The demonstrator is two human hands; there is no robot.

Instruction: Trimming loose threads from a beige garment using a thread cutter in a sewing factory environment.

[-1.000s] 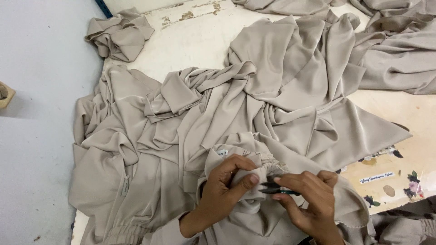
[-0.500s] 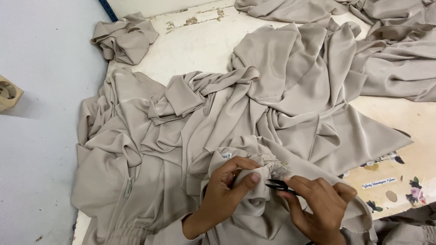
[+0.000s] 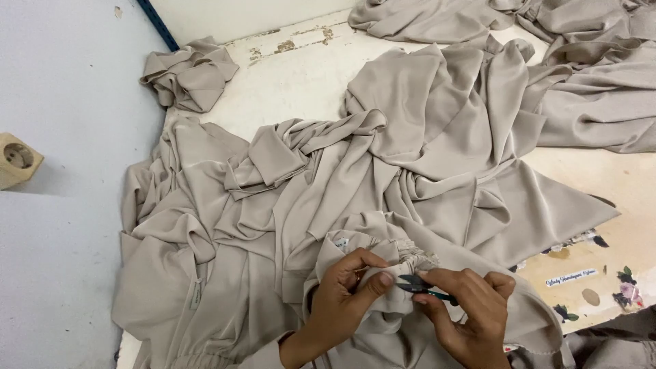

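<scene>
Beige, satiny cloth fills most of the view, and the part being worked is a gathered elastic cuff (image 3: 403,256) of the large beige garment (image 3: 328,205), raised near the front edge of the white worktable (image 3: 301,89). The left hand (image 3: 342,307) pinches this cuff, thumb on top and fingers curled beneath, so the ruffled edge stands up between both hands. The right hand (image 3: 471,314) is closed around small thread snips (image 3: 422,287) with a dark blade and green handle, the tips resting at the gathers just beside the left thumb. A small white label (image 3: 341,242) shows on the fabric just above the left hand. Folds of the same garment spread outward from the cuff, heaped and twisted across the middle of the table and spilling over its left edge, hiding most of the surface. A crumpled beige piece (image 3: 190,74) lies apart near the far left corner, and more beige garments (image 3: 588,75) are piled along the far right side. Near the right front edge a floral-printed patch (image 3: 594,273) of the tabletop is bare. Beyond the left edge, on the pale blue wall, sits a wooden socket (image 3: 17,158).
</scene>
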